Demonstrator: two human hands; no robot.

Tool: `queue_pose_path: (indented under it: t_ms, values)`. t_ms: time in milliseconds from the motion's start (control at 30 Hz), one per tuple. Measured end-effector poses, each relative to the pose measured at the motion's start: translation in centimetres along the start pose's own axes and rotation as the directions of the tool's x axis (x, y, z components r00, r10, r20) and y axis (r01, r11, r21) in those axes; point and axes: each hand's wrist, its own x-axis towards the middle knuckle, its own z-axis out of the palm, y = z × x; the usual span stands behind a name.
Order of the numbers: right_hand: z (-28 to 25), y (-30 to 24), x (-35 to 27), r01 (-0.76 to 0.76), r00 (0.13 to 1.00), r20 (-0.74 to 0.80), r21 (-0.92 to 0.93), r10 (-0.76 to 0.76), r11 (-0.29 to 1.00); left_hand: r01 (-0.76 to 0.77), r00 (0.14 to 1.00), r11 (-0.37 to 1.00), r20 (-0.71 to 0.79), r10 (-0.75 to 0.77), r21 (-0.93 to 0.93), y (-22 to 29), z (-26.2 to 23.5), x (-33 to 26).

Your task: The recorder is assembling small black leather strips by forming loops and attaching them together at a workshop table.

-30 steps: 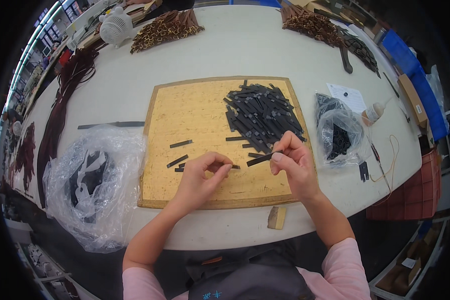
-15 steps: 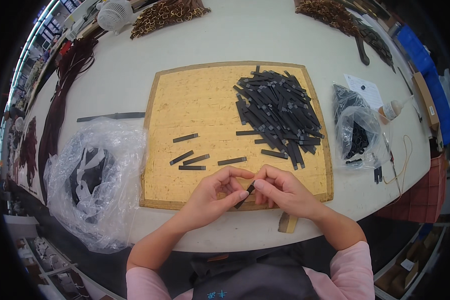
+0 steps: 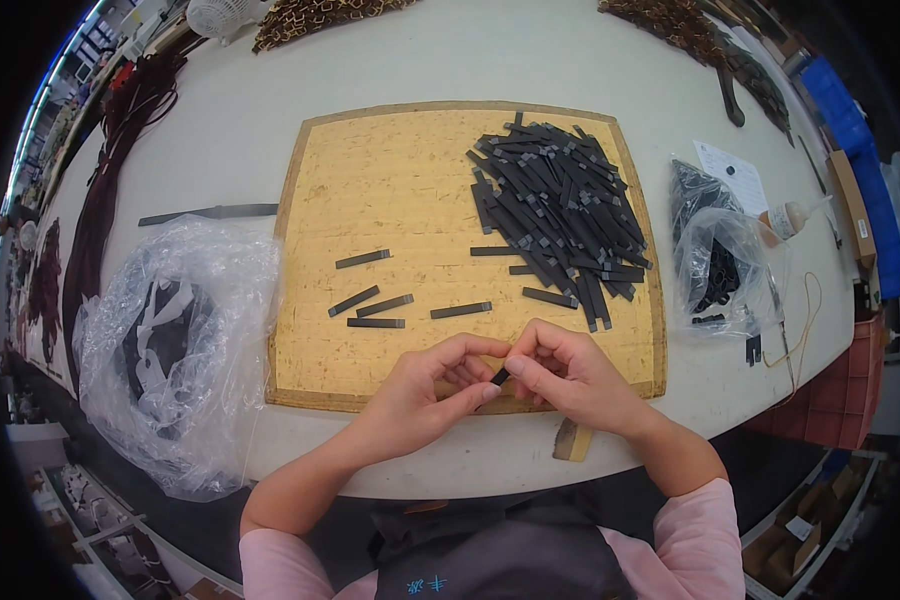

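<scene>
Short black flat strip (image 3: 499, 377) pinched between fingertips of both hands, left hand (image 3: 425, 395) and right hand (image 3: 570, 378) each grasping one end, above near edge of tan cork-like board (image 3: 410, 180). Pile of same black strips (image 3: 555, 205) far right on board; five single strips (image 3: 375, 300) laid apart mid-board, likely sorted. Crumpled clear plastic bag (image 3: 180, 340) left on white counter (image 3: 470, 50).

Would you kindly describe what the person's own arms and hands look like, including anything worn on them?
Both hands, left hand and right hand, are bare: no gloves, rings or watch visible. The forearms are uncovered. Pale pink sleeves are pushed up toward the elbows on both arms. No markings show on the sleeves.
</scene>
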Motion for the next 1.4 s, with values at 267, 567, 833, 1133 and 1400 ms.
queue_pose_path:
  t_ms: [267, 567, 833, 1133, 1400]
  values:
    - [0.3, -1.5, 0.0, -0.088, 0.995, 0.062, 0.295, 0.073, 0.951, -0.337, 0.940, 0.936, 0.024, 0.341, -0.096, -0.2, -0.8, 0.5]
    - [-0.9, -1.1, -0.4, -0.080, 0.997, 0.008, 0.256, 0.081, 0.963, -0.193, 0.974, 0.972, -0.094, 0.207, 0.132, 0.1, -0.3, 0.3]
    - [-0.7, -0.6, 0.0, -0.050, 0.998, 0.057, 0.357, 0.032, 0.933, -0.409, 0.803, 0.569, -0.014, 0.596, 0.714, -0.9, 0.1, 0.2]
    - [-0.4, -1.2, -0.3, 0.037, 0.996, -0.083, 0.126, -0.027, 0.991, -0.138, 0.976, 0.989, -0.161, 0.145, 0.053, -0.6, 0.1, 0.3]
    - [-0.8, -0.8, -0.4, -0.069, 0.997, 0.034, 0.111, 0.066, 0.991, -0.132, 0.987, 0.989, -0.081, 0.138, 0.067, 0.1, -0.8, -0.1]
